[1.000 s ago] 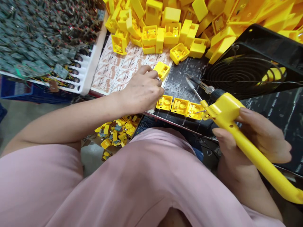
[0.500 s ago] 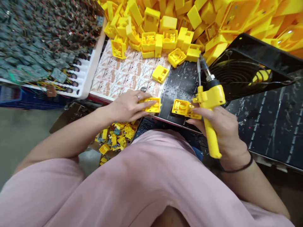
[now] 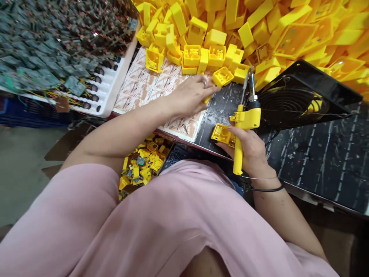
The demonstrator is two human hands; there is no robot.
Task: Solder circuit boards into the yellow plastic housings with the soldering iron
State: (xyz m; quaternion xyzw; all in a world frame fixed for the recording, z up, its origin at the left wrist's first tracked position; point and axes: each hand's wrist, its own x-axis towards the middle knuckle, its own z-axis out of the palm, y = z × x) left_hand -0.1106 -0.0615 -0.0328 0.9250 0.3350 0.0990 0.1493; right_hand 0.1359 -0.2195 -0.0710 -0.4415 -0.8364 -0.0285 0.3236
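Note:
My left hand (image 3: 191, 94) reaches over the white printed sheet, its fingers curled over a small yellow plastic case (image 3: 206, 100) that is mostly hidden beneath them. In my right hand (image 3: 250, 148) is a yellow soldering gun (image 3: 245, 118), its metal tip and feed tube pointing away from me. The thumb and fingers of that hand also grip an open yellow case (image 3: 221, 132) near the table's front edge. Small inner parts show inside this case, too small to name.
Yellow cases (image 3: 217, 37) are heaped along the back. A black fan (image 3: 294, 100) leans at the right on the black tabletop (image 3: 323, 154). At the left stands a white foam tray (image 3: 115, 86) of wired circuit boards. Below the edge, a box holds yellow parts (image 3: 144, 163).
My left hand has left the case at the front edge and moved forward onto the one lying farther back. The front case is gone from that spot. My right hand has turned the soldering gun more upright.

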